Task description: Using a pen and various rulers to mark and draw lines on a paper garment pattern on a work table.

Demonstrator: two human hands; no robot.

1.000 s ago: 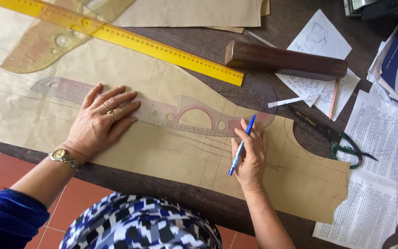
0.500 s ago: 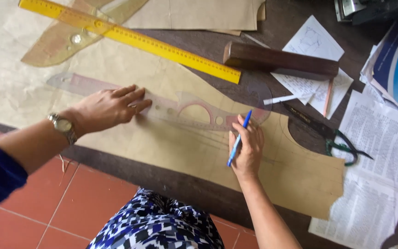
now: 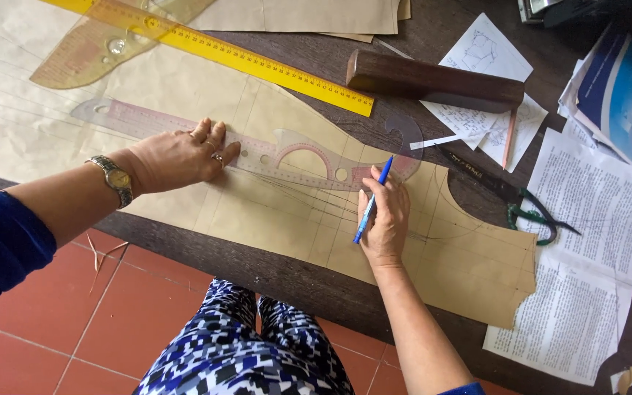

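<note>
Head view: left hand [image 3: 181, 155] flat, fingers stretched out, pressing down on the clear curve ruler [image 3: 257, 150]; grips nothing, wristwatch [image 3: 113, 178] on that wrist

Curve ruler lies along the brown pattern paper [image 3: 448, 263], from the left part of the sheet to a hooked end near the wooden block [image 3: 433, 82]

Right hand [image 3: 383, 219] curled around a blue pen [image 3: 371, 201], heel of hand resting on the paper, pen tip pointing up toward the ruler's lower edge; can't tell if the tip touches the paper

Yellow ruler [image 3: 257, 62] sits diagonally above the curve ruler, well apart from both hands, with a clear amber curve [image 3: 104, 44] overlapping its left end

Scissors [image 3: 510, 197] lie on the dark bench [image 3: 294, 274] just right of the paper's cutout. Printed sheets [image 3: 587, 278] at right edge
</note>
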